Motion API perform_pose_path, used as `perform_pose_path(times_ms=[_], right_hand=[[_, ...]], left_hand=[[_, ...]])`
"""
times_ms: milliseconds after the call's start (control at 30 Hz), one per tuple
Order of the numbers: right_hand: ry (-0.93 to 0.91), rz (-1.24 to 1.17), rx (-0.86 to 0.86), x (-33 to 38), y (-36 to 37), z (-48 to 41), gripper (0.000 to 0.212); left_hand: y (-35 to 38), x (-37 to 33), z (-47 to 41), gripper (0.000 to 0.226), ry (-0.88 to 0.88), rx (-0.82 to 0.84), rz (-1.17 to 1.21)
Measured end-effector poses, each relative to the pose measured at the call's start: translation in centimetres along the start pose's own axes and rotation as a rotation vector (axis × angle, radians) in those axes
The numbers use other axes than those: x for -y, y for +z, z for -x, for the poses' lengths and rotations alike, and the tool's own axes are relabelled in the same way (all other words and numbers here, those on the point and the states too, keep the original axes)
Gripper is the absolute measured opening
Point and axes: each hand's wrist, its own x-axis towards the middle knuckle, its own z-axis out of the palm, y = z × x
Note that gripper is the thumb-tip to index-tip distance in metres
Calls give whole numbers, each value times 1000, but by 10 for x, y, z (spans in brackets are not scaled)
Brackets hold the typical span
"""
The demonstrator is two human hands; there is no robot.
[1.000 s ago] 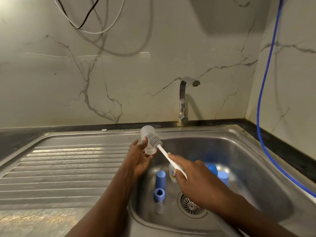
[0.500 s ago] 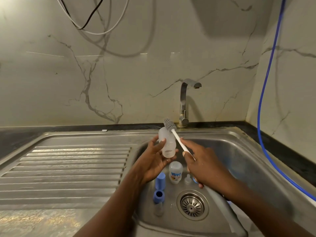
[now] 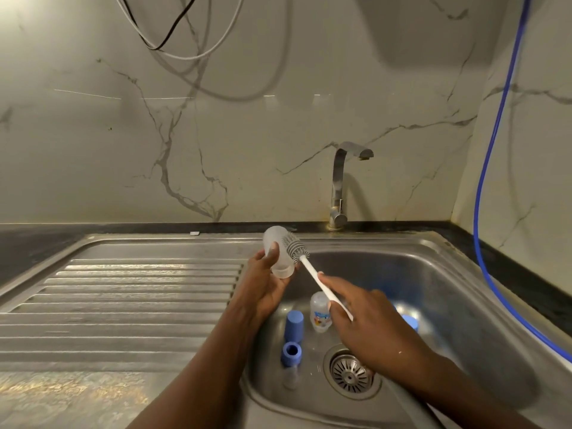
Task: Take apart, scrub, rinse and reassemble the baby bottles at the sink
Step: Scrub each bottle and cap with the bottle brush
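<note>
Frosted bottle (image 3: 275,236) gripped in L hand (image 3: 263,289) over sink (image 3: 402,239) edge, tilted w/ side against brush (image 3: 297,247) for scrubbing; handle pinched in R hand (image 3: 368,323), prob. for reach. Blue cap (image 3: 294,325) parked in basin.

Your only view comes from your head: it looks forward and down, close over the sink (image 3: 387,240), squarely facing the tap (image 3: 339,178) and marble wall (image 3: 247,134) behind.

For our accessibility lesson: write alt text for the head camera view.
Over a steel sink, a person's left hand holds a clear baby bottle while the right hand holds a white bottle brush, its grey head at the bottle's side. Blue caps and another bottle sit in the basin.
</note>
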Motion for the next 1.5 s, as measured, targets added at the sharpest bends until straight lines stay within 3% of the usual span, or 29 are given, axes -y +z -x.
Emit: perform_pose_path(times_ms=[133,267,467,600,800,933,1100,1300,1500], right_hand=[[-3,-30,-38,-1,-2,-7,47],[17,-125,-79,-2,-12,-20,44],[72,-218,-49,-7,-14,-19,47],[56,-183,-7,-6,-9,-12,46],[-35,8,35,6,13,4,49],[26,-1,-12,2,4,-11,47],[65,-178,-63,-3,-14,-23,44],[102,-244,-5,-8,-13,-17,43],[31,-55,8,-7,-3,-12,47]], left_hand=[[7,1,7,53,-1,82,13],[7,8,11,45,-110,165,-86],[4,12,8,49,-124,155,-251],[6,13,5,62,-65,61,-191],[-10,-2,-8,52,10,-36,66],[2,3,2,53,12,35,29],[9,10,11,49,-89,168,-107],[4,11,6,45,-156,150,-229],[1,8,-1,47,10,-27,-292]])
